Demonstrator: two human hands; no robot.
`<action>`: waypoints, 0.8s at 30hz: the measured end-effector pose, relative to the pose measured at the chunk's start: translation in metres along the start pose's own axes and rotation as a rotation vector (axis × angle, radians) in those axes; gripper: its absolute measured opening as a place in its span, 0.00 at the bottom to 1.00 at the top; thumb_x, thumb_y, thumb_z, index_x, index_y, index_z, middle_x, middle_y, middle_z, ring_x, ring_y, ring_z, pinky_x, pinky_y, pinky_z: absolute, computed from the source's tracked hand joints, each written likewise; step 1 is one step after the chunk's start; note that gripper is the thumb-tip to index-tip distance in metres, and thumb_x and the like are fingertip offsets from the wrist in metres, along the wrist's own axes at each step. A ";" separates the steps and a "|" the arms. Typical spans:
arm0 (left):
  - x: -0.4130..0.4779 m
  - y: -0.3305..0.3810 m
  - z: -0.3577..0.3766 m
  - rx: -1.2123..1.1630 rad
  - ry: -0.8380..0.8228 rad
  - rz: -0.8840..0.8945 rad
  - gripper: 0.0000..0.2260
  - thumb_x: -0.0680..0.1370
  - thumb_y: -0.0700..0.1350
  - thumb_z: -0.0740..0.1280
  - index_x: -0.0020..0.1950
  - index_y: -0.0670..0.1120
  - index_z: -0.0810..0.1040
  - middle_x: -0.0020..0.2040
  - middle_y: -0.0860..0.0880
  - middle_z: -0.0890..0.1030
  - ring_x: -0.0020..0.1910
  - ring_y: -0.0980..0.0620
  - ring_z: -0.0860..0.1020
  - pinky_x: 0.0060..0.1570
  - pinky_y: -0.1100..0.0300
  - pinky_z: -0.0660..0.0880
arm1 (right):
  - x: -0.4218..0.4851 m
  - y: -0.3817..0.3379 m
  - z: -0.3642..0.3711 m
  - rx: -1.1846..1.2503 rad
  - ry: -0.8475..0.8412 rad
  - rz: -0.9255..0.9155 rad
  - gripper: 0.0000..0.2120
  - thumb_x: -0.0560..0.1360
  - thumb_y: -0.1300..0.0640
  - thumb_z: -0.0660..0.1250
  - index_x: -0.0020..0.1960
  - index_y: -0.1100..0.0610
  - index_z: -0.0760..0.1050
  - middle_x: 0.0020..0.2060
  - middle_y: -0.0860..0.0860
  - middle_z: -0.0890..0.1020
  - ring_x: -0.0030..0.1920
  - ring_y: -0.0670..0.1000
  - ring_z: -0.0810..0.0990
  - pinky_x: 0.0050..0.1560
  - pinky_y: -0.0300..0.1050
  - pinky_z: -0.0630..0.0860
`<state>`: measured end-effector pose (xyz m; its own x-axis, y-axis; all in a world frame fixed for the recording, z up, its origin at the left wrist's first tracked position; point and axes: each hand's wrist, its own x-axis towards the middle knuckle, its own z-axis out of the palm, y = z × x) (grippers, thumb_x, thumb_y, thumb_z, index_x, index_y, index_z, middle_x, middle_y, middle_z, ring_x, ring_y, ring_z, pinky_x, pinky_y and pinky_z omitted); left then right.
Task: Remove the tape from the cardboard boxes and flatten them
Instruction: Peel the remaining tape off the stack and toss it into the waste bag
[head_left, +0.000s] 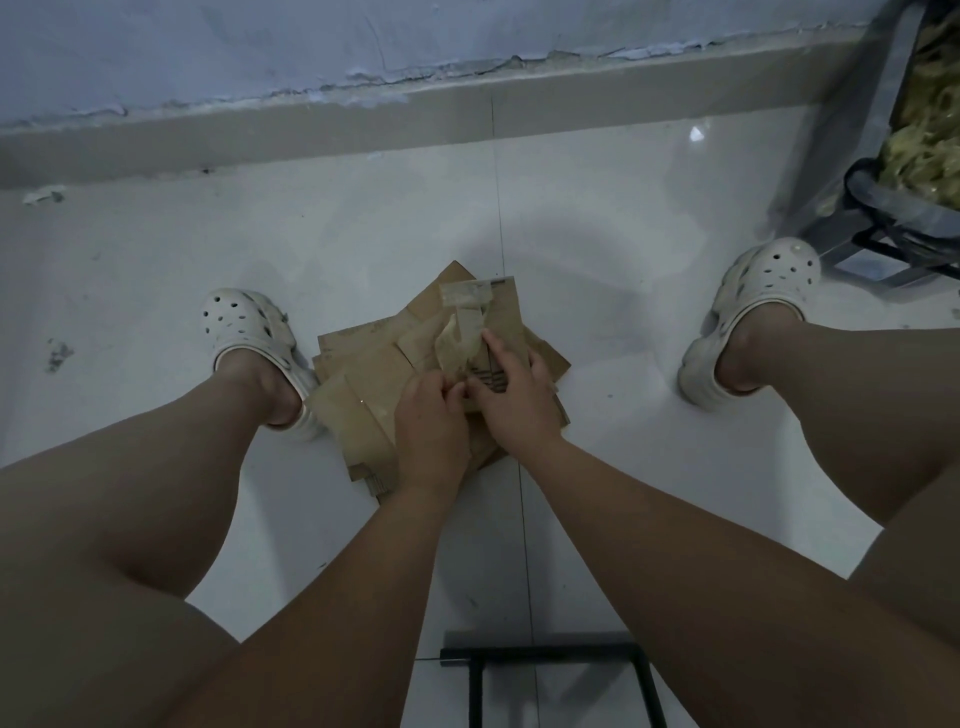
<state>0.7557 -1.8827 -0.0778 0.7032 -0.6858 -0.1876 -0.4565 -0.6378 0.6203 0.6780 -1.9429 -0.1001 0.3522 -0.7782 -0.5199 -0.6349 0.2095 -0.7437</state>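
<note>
A small stack of flattened brown cardboard boxes lies on the white tiled floor between my feet. On top sits a cardboard piece with a crumpled strip of beige tape partly peeled up and curling off it. My left hand pinches the near end of that tape with curled fingers. My right hand lies on the top cardboard beside the tape, its fingers spread flat and pressing down. The two hands touch at the thumbs.
My feet in white clogs flank the stack. A black bag full of crumpled tape stands at the far right on a metal frame. A black metal stool frame is below me. The wall's skirting runs along the back.
</note>
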 end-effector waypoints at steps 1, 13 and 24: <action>0.000 0.001 0.000 0.008 0.005 -0.004 0.10 0.80 0.40 0.62 0.39 0.43 0.70 0.37 0.48 0.71 0.38 0.51 0.67 0.33 0.61 0.55 | 0.000 -0.002 0.000 0.032 0.007 0.010 0.28 0.77 0.45 0.66 0.73 0.32 0.60 0.77 0.55 0.54 0.76 0.57 0.57 0.71 0.53 0.59; 0.003 0.001 -0.004 0.230 -0.124 0.215 0.06 0.79 0.36 0.58 0.43 0.43 0.67 0.45 0.47 0.67 0.42 0.52 0.65 0.39 0.63 0.57 | -0.002 -0.009 0.007 0.121 0.063 0.050 0.26 0.76 0.54 0.70 0.72 0.45 0.69 0.76 0.56 0.59 0.75 0.56 0.59 0.74 0.51 0.60; 0.012 -0.005 -0.007 -0.158 -0.101 -0.269 0.11 0.80 0.42 0.60 0.37 0.45 0.72 0.35 0.50 0.74 0.35 0.54 0.71 0.31 0.63 0.64 | 0.000 -0.011 -0.001 0.094 -0.027 0.064 0.29 0.77 0.53 0.68 0.75 0.40 0.62 0.78 0.56 0.51 0.78 0.54 0.53 0.75 0.50 0.53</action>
<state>0.7704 -1.8858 -0.0775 0.7258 -0.5365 -0.4306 -0.1659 -0.7440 0.6473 0.6846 -1.9457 -0.0918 0.3317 -0.7456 -0.5779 -0.5896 0.3143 -0.7440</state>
